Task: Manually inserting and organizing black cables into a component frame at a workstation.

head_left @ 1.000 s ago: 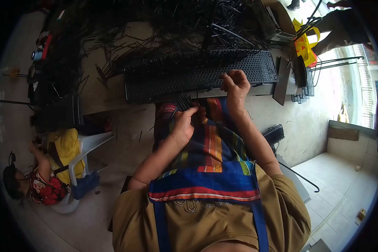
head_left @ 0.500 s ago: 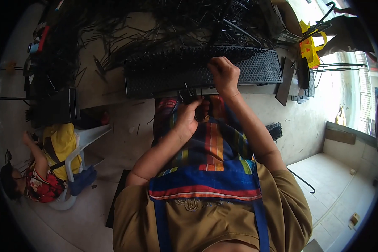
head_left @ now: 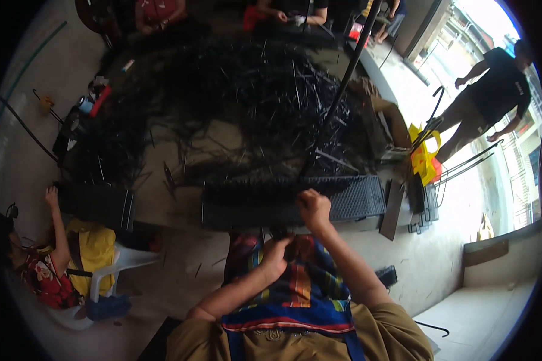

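Nearest: striped apron over the lap, below both hands. Left hand: low, just short of the near edge of the table; fingers curled and clamped on a bundle of thin black pieces. Ends of the pieces projecting above thumb and index finger, close to the near edge of the perforated black panel. Number of pieces: too dark to read.

Right hand: above the panel, right of and farther out than the left hand. Fingers bent inward, tips lost against the dark surface. Cannot tell whether closed on a piece or on nothing; contact with the panel likewise unclear.

Panel position: crosswise along the near edge of the table, beneath the fingers of the right hand and just beyond those of the left. Close-set openings distinct to the right of the right hand, obscured to the left.

Right of the panel: flat dark bar, slanted. Left, beside the table: seated co-worker in a red patterned top, one arm extended. Beyond the panel: broad heap of loose black strips; to its right, open box and yellow bag. Farther right: standing person in a dark shirt. Across the table: person in a red top, partly cut off.
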Demonstrator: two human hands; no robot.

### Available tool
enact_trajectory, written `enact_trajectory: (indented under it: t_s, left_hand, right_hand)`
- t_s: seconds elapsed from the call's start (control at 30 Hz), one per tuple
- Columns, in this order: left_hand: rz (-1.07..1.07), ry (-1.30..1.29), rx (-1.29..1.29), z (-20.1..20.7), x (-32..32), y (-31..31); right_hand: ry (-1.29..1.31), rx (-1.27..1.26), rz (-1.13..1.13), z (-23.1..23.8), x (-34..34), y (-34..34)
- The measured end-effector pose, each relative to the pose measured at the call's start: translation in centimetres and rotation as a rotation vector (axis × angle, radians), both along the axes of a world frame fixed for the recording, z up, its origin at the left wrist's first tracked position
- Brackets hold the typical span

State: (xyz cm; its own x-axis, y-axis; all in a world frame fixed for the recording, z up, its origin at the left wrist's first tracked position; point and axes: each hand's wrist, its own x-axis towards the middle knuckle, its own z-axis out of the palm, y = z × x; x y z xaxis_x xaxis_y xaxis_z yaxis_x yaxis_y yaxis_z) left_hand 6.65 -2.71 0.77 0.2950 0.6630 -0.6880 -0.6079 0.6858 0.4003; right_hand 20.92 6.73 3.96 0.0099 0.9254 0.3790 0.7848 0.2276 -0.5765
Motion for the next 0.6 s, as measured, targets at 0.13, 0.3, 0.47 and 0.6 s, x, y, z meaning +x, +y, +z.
enact_trajectory:
  t_s: [0.13,0.3,0.47,0.6]
  left_hand:
    - [-0.035,-0.030,-0.002,0.3,-0.7,0.3]
    - [-0.017,-0.046,0.067,-0.1,0.0,0.9]
    - [0.018,-0.068,0.010,0.5,0.2,0.6]
    - [-0.027,-0.056,-0.005,-0.8,1.2,0.2]
  right_hand:
    - [-0.019,0.073,0.007,0.6,-0.7,-1.8]
    - [0.454,-0.356,-0.022,-1.6,-0.1,-5.0]
    - [1.015,-0.638,-0.104,2.0,-2.2,-7.2]
    - [1.254,-0.646,-0.116,3.9,-1.0,-8.6]
